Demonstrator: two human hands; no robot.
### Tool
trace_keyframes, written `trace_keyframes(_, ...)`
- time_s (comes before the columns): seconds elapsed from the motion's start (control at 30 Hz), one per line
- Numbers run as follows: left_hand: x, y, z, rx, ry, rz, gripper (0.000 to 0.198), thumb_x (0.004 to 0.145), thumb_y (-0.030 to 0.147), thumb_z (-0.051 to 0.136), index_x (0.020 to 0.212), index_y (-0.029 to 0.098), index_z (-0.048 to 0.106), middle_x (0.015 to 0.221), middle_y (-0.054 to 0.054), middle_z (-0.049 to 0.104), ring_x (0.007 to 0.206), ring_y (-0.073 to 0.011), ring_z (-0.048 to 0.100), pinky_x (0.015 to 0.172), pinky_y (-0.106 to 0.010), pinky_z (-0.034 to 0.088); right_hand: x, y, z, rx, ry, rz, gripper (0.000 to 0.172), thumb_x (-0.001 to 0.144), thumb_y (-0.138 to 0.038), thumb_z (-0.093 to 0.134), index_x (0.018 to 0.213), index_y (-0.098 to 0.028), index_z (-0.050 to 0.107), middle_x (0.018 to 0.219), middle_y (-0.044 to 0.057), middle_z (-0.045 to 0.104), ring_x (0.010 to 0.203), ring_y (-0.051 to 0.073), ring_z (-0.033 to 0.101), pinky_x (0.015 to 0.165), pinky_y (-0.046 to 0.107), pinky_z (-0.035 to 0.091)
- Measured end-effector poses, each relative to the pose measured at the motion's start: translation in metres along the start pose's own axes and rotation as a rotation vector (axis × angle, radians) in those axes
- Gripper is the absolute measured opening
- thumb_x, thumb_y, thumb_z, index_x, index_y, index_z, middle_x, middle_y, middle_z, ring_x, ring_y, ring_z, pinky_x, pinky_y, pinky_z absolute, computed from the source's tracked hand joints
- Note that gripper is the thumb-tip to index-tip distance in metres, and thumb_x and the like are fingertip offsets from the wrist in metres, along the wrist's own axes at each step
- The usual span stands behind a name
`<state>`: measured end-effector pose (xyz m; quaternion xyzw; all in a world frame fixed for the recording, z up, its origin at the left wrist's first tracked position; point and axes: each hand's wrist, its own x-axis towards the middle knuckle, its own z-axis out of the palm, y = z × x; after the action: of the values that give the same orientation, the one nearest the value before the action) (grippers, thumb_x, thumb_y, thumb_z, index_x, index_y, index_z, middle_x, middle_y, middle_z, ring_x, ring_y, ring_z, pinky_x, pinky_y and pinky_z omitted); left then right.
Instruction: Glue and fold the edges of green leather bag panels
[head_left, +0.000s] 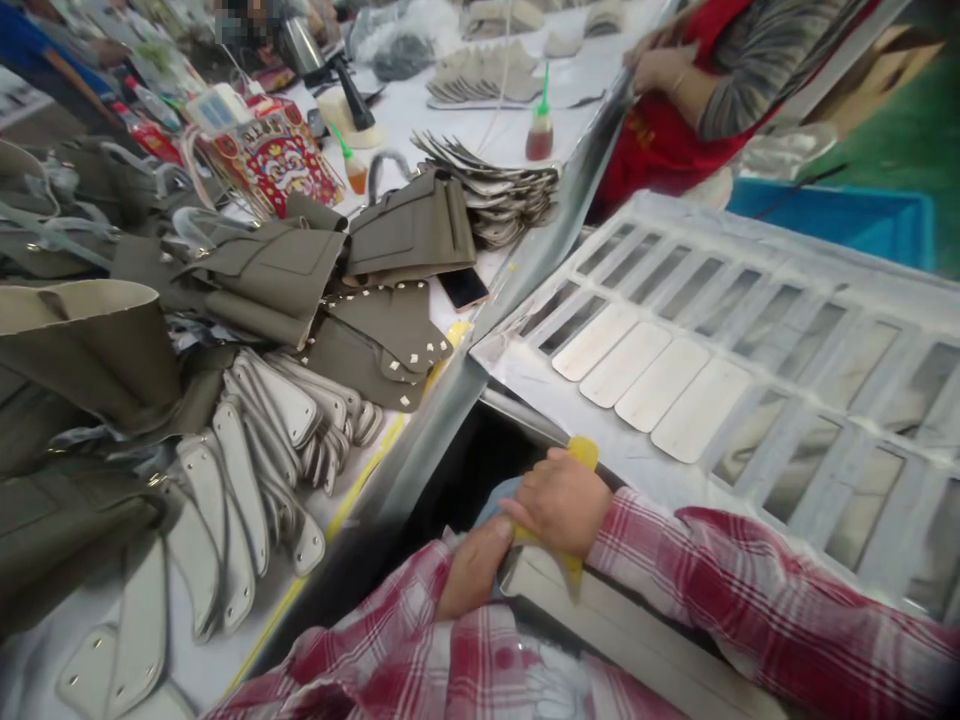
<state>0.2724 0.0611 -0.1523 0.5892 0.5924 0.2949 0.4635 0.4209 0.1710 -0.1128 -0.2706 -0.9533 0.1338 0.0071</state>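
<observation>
My right hand [566,500] is closed around a thin yellow piece [583,452], whose ends stick out above and below the fist. Its exact kind I cannot make out. Touching the right fingers is my left hand [476,560], closed, with whatever it grips hidden. Just beneath both hands lies the end of a long, pale grey padded bar [592,625], close to my lap. To the right, several whitish rounded strips [652,375] lie side by side on a slotted white rack [517,355].
Grey strap pieces [247,480] and olive bag parts [262,265] crowd the left table. A phone [463,290], glue bottles [540,125] and a red patterned bag [281,155] lie farther back. A co-worker in a red apron [652,150] stands near a blue bin [847,220].
</observation>
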Motion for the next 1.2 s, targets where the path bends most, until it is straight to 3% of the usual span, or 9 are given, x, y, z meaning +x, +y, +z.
trace_keyframes(0.1,0.010,0.012,-0.001,-0.220,-0.062,-0.037,0.042,0.094,0.035,0.029,0.124,0.018,0.053,0.123,-0.007,0.059,0.113,-0.0237,0.053,0.095,-0.034,0.046,-0.009,0.000,0.003,0.016,-0.024,0.097,0.046,0.096,-0.037,0.036,0.067,-0.017,0.066,0.067,0.006,0.065,0.063,0.018,0.055,0.065,0.037,0.025)
trace_keyframes(0.3,0.023,0.014,-0.005,-0.202,-0.272,-0.079,0.050,0.091,0.034,0.040,0.138,0.019,0.036,0.141,-0.007,0.041,0.129,-0.0228,0.039,0.110,-0.038,0.029,-0.033,-0.007,0.014,-0.004,0.056,0.300,0.051,0.097,-0.041,0.031,0.072,-0.017,0.068,0.063,0.006,0.065,0.060,0.018,0.056,0.064,0.036,0.025)
trace_keyframes(0.4,0.025,0.012,-0.010,-0.177,-0.323,-0.070,0.050,0.089,0.038,0.044,0.136,0.021,0.039,0.138,-0.007,0.046,0.126,-0.0228,0.043,0.108,-0.039,0.031,-0.039,-0.012,0.014,0.003,0.075,0.322,0.049,0.097,-0.038,0.032,0.069,-0.017,0.067,0.062,0.005,0.064,0.060,0.017,0.056,0.062,0.036,0.025)
trace_keyframes(0.53,0.033,0.012,-0.028,-0.163,-0.489,-0.045,0.050,0.089,0.046,0.044,0.133,0.021,0.046,0.128,-0.006,0.055,0.117,-0.0234,0.051,0.103,-0.037,0.037,-0.055,-0.009,0.003,0.012,-0.078,0.443,0.049,0.095,-0.041,0.036,0.067,-0.017,0.069,0.068,0.010,0.067,0.063,0.022,0.060,0.061,0.037,0.029)
trace_keyframes(0.73,0.056,0.016,-0.042,-0.178,-0.646,0.086,0.045,0.092,0.043,0.036,0.115,0.016,0.063,0.118,-0.005,0.062,0.111,-0.0229,0.055,0.102,-0.033,0.036,-0.137,-0.005,-0.026,0.209,-0.108,0.845,0.057,0.093,-0.049,0.022,0.077,-0.019,0.067,0.079,0.012,0.067,0.070,0.024,0.062,0.063,0.036,0.042)
trace_keyframes(0.87,0.071,0.016,-0.038,-0.061,-0.711,0.113,0.039,0.086,0.038,0.044,0.109,0.015,0.066,0.114,-0.006,0.065,0.106,-0.0221,0.057,0.100,-0.031,0.038,-0.188,-0.039,-0.031,0.611,0.054,0.807,0.047,0.086,-0.055,0.038,0.084,-0.017,0.065,0.080,0.008,0.066,0.072,0.020,0.061,0.065,0.030,0.048)
trace_keyframes(1.0,0.077,0.017,-0.042,0.035,-0.701,0.135,0.032,0.081,0.037,0.052,0.099,0.016,0.069,0.111,-0.005,0.066,0.106,-0.0222,0.057,0.099,-0.030,0.039,-0.189,-0.100,-0.018,1.073,0.251,0.940,0.047,0.079,-0.058,0.051,0.093,-0.014,0.063,0.091,0.008,0.066,0.080,0.021,0.061,0.068,0.027,0.049)
trace_keyframes(1.1,0.061,0.013,-0.051,0.060,-0.656,0.092,0.043,0.085,0.045,0.044,0.109,0.015,0.065,0.094,-0.009,0.069,0.074,-0.0199,0.065,0.072,-0.031,0.051,-0.169,-0.140,-0.002,1.177,0.359,1.006,0.050,0.077,-0.060,0.054,0.091,-0.013,0.063,0.082,0.007,0.066,0.069,0.019,0.060,0.059,0.026,0.047)
trace_keyframes(1.2,0.035,0.003,-0.053,-0.210,-0.679,-0.088,0.057,0.090,0.053,0.030,0.137,0.022,0.039,0.090,-0.008,0.067,0.050,-0.0158,0.062,0.044,-0.025,0.045,-0.146,-0.161,0.018,1.307,0.396,1.034,0.051,0.075,-0.062,0.055,0.090,-0.014,0.061,0.073,0.006,0.065,0.058,0.017,0.057,0.051,0.025,0.044)
